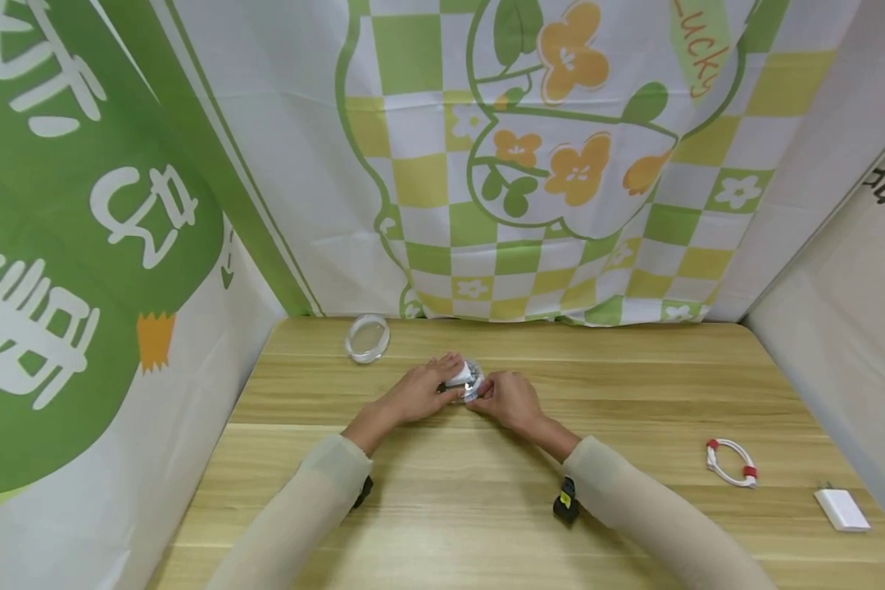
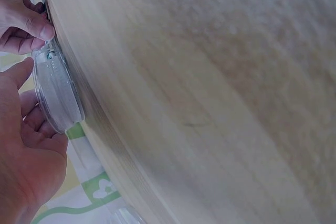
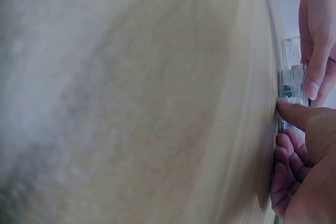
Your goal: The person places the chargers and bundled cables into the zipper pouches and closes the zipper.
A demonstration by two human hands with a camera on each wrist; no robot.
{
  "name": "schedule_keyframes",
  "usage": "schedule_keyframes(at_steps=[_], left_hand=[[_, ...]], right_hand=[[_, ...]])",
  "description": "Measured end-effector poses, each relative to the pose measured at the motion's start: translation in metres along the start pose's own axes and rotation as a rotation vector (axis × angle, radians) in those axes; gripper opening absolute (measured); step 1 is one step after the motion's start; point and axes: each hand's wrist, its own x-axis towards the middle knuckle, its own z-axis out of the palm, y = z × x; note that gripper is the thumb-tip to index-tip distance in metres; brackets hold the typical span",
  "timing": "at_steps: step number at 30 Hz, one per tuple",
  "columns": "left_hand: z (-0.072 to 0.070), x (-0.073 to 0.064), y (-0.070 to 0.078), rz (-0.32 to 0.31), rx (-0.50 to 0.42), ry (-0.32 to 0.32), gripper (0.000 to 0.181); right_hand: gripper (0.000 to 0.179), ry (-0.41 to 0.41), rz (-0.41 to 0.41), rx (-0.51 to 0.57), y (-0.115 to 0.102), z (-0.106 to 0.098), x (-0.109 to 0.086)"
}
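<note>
A small clear round plastic case (image 1: 475, 378) stands on the wooden table between the two hands, with white and dark bits showing inside it. My left hand (image 1: 420, 393) grips it from the left, its fingers over the top and the thumb along the near side. From the right, my right hand (image 1: 515, 401) pinches the case's edge with thumb and forefinger, the other fingers curled in. In the left wrist view the case (image 2: 58, 93) shows a ribbed, see-through side wall. Fingers cover much of the case (image 3: 295, 80) in the right wrist view.
A clear round lid or dish (image 1: 385, 334) lies at the table's back left. Toward the right are a white coiled cable (image 1: 741, 452) with red ties and a white plug charger (image 1: 842, 510). A printed cloth (image 1: 428, 184) hangs along the table's back edge.
</note>
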Motion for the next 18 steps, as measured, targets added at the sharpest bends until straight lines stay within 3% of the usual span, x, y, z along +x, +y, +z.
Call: schedule_keyframes(at_steps=[18], left_hand=[[0.0036,0.0005,0.0031,-0.04,0.024,0.02,0.069]], right_hand=[[0.008,-0.038,-0.08,0.014,0.0086,-0.0015,0.0006]])
